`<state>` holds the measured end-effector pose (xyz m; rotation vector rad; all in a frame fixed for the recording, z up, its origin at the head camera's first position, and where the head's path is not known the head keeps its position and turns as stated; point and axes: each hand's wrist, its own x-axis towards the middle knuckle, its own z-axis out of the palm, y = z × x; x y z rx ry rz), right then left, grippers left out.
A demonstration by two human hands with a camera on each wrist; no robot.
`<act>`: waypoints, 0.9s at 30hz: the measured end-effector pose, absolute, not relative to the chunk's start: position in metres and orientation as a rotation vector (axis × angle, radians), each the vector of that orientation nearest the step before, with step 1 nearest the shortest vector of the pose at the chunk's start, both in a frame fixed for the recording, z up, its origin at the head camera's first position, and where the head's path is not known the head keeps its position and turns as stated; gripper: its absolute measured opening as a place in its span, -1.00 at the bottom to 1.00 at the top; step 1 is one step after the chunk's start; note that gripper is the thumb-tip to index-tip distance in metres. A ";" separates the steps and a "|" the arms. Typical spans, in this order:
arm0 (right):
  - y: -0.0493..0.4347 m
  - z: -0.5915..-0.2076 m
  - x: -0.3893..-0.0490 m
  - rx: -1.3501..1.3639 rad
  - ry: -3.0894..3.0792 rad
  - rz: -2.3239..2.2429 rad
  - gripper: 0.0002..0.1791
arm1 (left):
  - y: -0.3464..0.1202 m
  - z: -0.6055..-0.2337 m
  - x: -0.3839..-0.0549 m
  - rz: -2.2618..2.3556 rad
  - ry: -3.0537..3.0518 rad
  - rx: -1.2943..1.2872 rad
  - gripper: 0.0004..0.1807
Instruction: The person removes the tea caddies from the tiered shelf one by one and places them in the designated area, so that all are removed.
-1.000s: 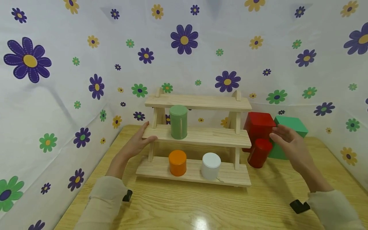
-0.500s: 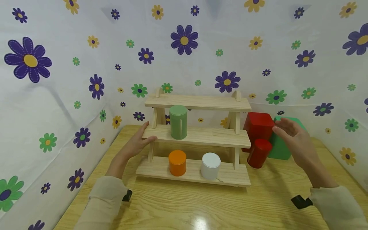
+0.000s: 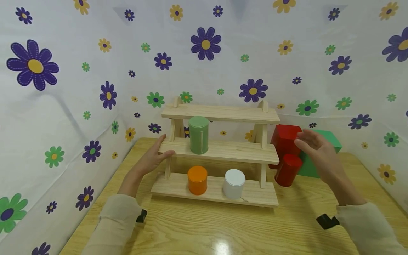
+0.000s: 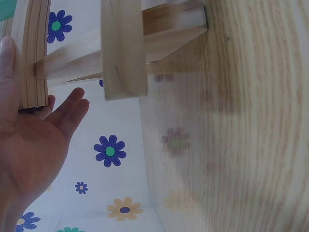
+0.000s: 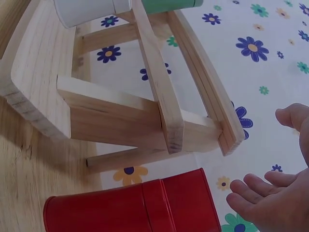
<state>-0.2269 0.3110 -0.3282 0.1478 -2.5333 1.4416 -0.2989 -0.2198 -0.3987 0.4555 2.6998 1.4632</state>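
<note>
A three-tier wooden display shelf stands mid-table. My left hand holds the left end of its middle board, thumb on top; in the left wrist view the hand's other fingers lie at the board's end and underside. A green canister stands on the middle tier. On the bottom tier are a small orange tin and a white tin. My right hand hovers, fingers loosely bent, holding nothing, beyond the shelf's right end. Nearest to it is a red canister, also in the right wrist view.
Behind the red canister stand a red box and a green box, partly covered by the right hand. A flower-patterned sheet encloses the back and sides of the wooden table.
My right hand has risen slightly and shifted, first a little right, then back left in front of the boxes. The left hand, shelf and containers keep their places.
</note>
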 end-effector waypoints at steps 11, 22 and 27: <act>0.284 -0.324 -0.230 0.199 -2.549 1.491 -0.20 | -0.220 -0.397 -0.298 1.453 2.699 0.448 0.01; 0.248 -0.315 -0.237 0.257 -2.507 1.558 -0.21 | -0.220 -0.397 -0.297 1.472 2.679 0.461 0.01; 0.234 -0.312 -0.239 0.294 -2.475 1.590 -0.28 | -0.220 -0.398 -0.298 1.473 2.675 0.454 0.03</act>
